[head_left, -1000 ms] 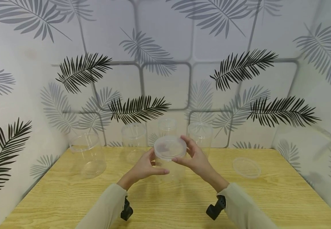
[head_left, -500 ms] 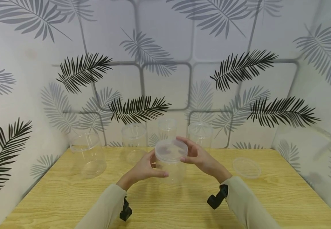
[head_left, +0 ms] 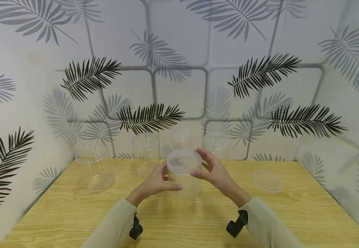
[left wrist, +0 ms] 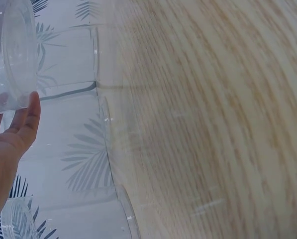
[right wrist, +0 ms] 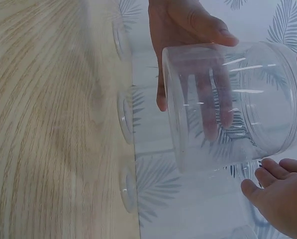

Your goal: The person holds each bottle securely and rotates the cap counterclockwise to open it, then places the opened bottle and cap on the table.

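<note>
A clear round jar (head_left: 185, 187) with a frosted-looking lid (head_left: 184, 161) on it is held upright above the middle of the table. My left hand (head_left: 155, 180) grips the jar's body from the left, thumb in front and fingers behind. From the right, my right hand (head_left: 215, 175) holds the lid by its edge, thumb at the near side and fingers at the far side. The right wrist view shows the left fingers through the clear wall of the jar (right wrist: 223, 104). In the left wrist view only part of the jar (left wrist: 11, 55) is in sight.
Behind stand an open clear jar (head_left: 95, 168) at the left, another jar (head_left: 146, 155), a narrower jar (head_left: 181, 137) and a jar (head_left: 217, 144) partly hidden by my right hand. A clear disc-shaped lid (head_left: 267, 181) lies at the right of the wooden table (head_left: 179, 227).
My right hand has shifted round the lid's edge and back, its thumb first moving right, then left again. The jar has dipped slightly. My left hand keeps its grip nearly still.
</note>
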`<state>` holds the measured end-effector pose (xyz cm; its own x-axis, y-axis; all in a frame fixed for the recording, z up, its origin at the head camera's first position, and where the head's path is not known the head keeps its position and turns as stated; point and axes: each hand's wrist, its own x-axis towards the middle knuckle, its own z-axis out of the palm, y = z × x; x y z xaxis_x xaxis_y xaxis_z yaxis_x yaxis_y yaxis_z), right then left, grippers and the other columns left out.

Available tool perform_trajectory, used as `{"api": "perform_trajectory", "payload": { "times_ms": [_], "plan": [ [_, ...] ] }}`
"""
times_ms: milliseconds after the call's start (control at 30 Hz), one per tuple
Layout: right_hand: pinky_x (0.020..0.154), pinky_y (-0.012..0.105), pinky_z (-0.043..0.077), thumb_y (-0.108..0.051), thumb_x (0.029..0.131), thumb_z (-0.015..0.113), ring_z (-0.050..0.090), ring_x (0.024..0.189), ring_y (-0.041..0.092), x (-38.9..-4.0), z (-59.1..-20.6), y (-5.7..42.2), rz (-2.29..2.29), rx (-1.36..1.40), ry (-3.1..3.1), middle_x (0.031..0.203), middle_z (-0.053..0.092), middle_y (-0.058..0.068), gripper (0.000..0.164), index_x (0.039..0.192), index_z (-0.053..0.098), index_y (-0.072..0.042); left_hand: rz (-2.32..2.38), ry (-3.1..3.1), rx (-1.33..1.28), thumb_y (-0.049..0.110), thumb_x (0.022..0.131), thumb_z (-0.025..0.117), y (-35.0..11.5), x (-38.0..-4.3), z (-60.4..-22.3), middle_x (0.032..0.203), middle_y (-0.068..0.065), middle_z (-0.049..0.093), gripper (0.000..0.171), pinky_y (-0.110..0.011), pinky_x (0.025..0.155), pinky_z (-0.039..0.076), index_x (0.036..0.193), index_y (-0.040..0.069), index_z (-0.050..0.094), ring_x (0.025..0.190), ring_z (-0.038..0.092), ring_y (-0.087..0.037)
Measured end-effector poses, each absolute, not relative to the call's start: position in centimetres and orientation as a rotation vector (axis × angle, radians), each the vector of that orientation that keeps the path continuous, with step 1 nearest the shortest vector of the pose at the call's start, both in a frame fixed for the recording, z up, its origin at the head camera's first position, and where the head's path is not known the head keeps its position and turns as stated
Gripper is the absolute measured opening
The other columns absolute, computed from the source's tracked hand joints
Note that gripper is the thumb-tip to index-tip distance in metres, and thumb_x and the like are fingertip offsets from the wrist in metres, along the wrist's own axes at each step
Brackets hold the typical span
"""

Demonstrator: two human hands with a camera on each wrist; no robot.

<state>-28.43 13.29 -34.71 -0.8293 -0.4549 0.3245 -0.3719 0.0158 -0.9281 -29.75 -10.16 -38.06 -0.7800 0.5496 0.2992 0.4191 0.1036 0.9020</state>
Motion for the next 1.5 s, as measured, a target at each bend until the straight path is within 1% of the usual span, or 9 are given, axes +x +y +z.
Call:
{"api": "perform_trajectory", "payload": {
  "times_ms": [133, 333, 533, 667, 767, 1000, 1200, 1367, 1500],
  "plan": [
    [0.099, 0.051, 0.039, -0.015, 0.078, 0.072, 0.023, 0.136, 0.039, -28.2, -34.7, 12.9, -1.978, -0.857, 2.241, 0.146, 0.030, 0.013, 0.080, 0.142, 0.025, -0.008, 1.775, 2.245, 0.997, 0.019, 0.072, 0.078, -10.2, -29.8, -38.1, 0.139, -0.001, 0.040, 0.085, -0.051, 0.094, 0.043, 0.141, 0.027, 0.029, 0.125, 0.043, -0.026],
    [0.099, 0.046, 0.041, -0.019, 0.079, 0.071, 0.031, 0.133, 0.035, -28.6, -34.6, 13.2, -1.948, -0.917, 2.222, 0.142, 0.036, 0.014, 0.076, 0.141, 0.029, -0.009, 1.777, 2.229, 0.997, 0.020, 0.073, 0.078, -10.0, -29.9, -38.1, 0.139, 0.001, 0.040, 0.084, -0.051, 0.096, 0.041, 0.140, 0.030, 0.029, 0.126, 0.042, -0.025],
    [0.091, 0.026, 0.046, -0.018, 0.084, 0.066, 0.043, 0.124, 0.021, -29.5, -34.5, 14.1, -1.928, -1.005, 1.936, 0.145, 0.026, 0.018, 0.077, 0.145, 0.019, -0.007, 1.770, 2.223, 1.004, 0.020, 0.072, 0.078, -10.0, -29.9, -38.0, 0.138, -0.001, 0.042, 0.083, -0.049, 0.095, 0.043, 0.140, 0.026, 0.031, 0.125, 0.043, -0.025],
    [0.092, 0.022, 0.045, -0.019, 0.086, 0.064, 0.045, 0.119, 0.010, -29.8, -34.5, 14.3, -1.908, -1.030, 1.863, 0.147, 0.022, 0.020, 0.078, 0.146, 0.015, -0.006, 1.760, 2.217, 1.007, 0.021, 0.073, 0.078, -10.0, -29.8, -37.9, 0.139, -0.003, 0.041, 0.082, -0.048, 0.095, 0.043, 0.140, 0.023, 0.031, 0.126, 0.043, -0.026],
    [0.092, 0.021, 0.044, -0.020, 0.086, 0.063, 0.041, 0.124, 0.015, -29.7, -34.5, 14.3, -1.902, -1.035, 1.867, 0.148, 0.019, 0.021, 0.080, 0.146, 0.012, -0.006, 1.752, 2.225, 1.004, 0.022, 0.073, 0.078, -10.0, -29.8, -37.9, 0.139, -0.003, 0.041, 0.082, -0.049, 0.096, 0.042, 0.140, 0.023, 0.030, 0.126, 0.042, -0.027],
    [0.095, 0.029, 0.045, -0.021, 0.084, 0.067, 0.022, 0.135, 0.041, -29.0, -34.6, 14.0, -1.968, -0.987, 1.957, 0.150, 0.018, 0.017, 0.083, 0.146, 0.014, -0.008, 1.752, 2.247, 0.977, 0.022, 0.072, 0.079, -10.0, -29.8, -38.0, 0.139, 0.001, 0.040, 0.084, -0.048, 0.096, 0.043, 0.140, 0.028, 0.030, 0.126, 0.043, -0.025],
    [0.103, 0.048, 0.036, -0.017, 0.082, 0.069, 0.019, 0.137, 0.036, -28.2, -34.9, 13.2, -1.994, -0.903, 2.201, 0.149, 0.023, 0.012, 0.081, 0.144, 0.019, -0.008, 1.761, 2.251, 0.966, 0.021, 0.072, 0.078, -10.1, -29.7, -38.1, 0.140, 0.001, 0.039, 0.085, -0.049, 0.097, 0.041, 0.140, 0.029, 0.029, 0.127, 0.042, -0.025],
    [0.108, 0.051, 0.026, -0.016, 0.079, 0.072, 0.022, 0.138, 0.033, -27.7, -34.9, 12.6, -1.996, -0.823, 2.298, 0.148, 0.026, 0.011, 0.084, 0.144, 0.020, -0.007, 1.763, 2.252, 0.967, 0.021, 0.072, 0.078, -10.0, -29.7, -38.0, 0.141, -0.001, 0.038, 0.085, -0.050, 0.097, 0.041, 0.141, 0.027, 0.028, 0.128, 0.041, -0.027],
    [0.107, 0.052, 0.027, -0.016, 0.078, 0.072, 0.022, 0.137, 0.034, -27.5, -34.8, 12.4, -2.001, -0.782, 2.303, 0.148, 0.027, 0.012, 0.083, 0.143, 0.020, -0.007, 1.766, 2.254, 0.955, 0.022, 0.072, 0.079, -10.0, -29.8, -38.0, 0.140, 0.001, 0.039, 0.085, -0.051, 0.098, 0.040, 0.140, 0.029, 0.028, 0.129, 0.040, -0.026]
  ]
}}
